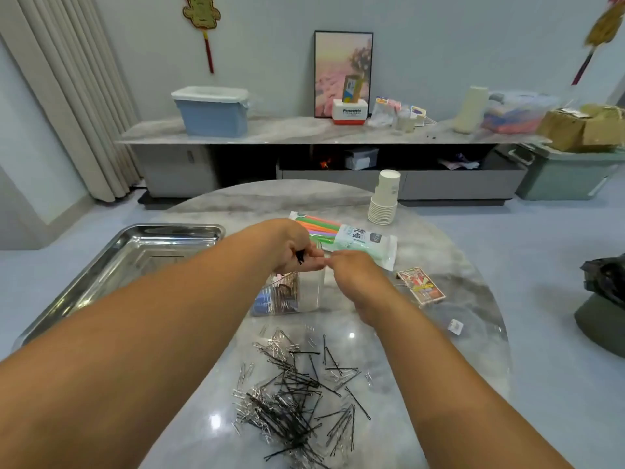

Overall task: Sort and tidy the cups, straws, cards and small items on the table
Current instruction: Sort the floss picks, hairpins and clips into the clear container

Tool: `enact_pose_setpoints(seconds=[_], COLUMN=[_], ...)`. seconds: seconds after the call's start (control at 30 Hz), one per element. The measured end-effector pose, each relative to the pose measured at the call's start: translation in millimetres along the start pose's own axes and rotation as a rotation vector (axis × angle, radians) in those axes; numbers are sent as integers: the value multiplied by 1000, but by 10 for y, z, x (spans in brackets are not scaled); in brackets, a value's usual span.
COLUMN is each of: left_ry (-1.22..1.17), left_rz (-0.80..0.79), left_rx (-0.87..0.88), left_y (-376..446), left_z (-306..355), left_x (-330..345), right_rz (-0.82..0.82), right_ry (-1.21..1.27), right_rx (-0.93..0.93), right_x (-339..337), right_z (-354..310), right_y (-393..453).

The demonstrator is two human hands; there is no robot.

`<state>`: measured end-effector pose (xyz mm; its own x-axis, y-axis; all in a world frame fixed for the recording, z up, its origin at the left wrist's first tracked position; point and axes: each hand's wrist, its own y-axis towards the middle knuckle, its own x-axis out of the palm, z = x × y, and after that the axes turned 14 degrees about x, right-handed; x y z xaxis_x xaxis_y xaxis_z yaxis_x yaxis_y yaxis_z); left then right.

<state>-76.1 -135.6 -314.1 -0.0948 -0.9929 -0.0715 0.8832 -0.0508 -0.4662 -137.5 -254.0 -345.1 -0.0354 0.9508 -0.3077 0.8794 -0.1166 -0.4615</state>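
The left hand (297,253) holds a few black hairpins (300,257) directly above the clear box (287,296); the right hand (351,270), fingers curled, pinches at its fingertips, nearer the straws (341,236).

**Camera placement: single head-worn wide-angle view**

One view only is being supplied, so no second view is sharing any part of the scene. The camera is sitting at the person's head, looking forward and downward across a round marble table (439,252). Both forearms are entering from the bottom edge, placing the lens close above the near tabletop. The far wall and a long sideboard (297,132) are facing the camera. Wide-angle distortion is bending the curtain (67,96) at the left margin.
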Motion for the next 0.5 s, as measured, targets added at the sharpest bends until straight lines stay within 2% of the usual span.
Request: enact_pose_setpoints(seconds=[0.13,0.23,0.33,0.4,0.5], left_ry=[395,627,722,774,716], left_rz=[32,9,69,45,20], left_rx=[-30,3,67,79,76], left_y=[164,227,255,321,313], left_z=[40,74,48,-16,-73], left_x=[67,161,239,229,181], right_rz=[-24,-32,-55,-64,-80], right_ry=[-168,-116,-96,-108,-130], right_rx=[49,102,134,140,151], right_x=[46,70,80,89,91], right_z=[-46,-65,-55,-39,-10], right_y=[-11,-8,0,6,44])
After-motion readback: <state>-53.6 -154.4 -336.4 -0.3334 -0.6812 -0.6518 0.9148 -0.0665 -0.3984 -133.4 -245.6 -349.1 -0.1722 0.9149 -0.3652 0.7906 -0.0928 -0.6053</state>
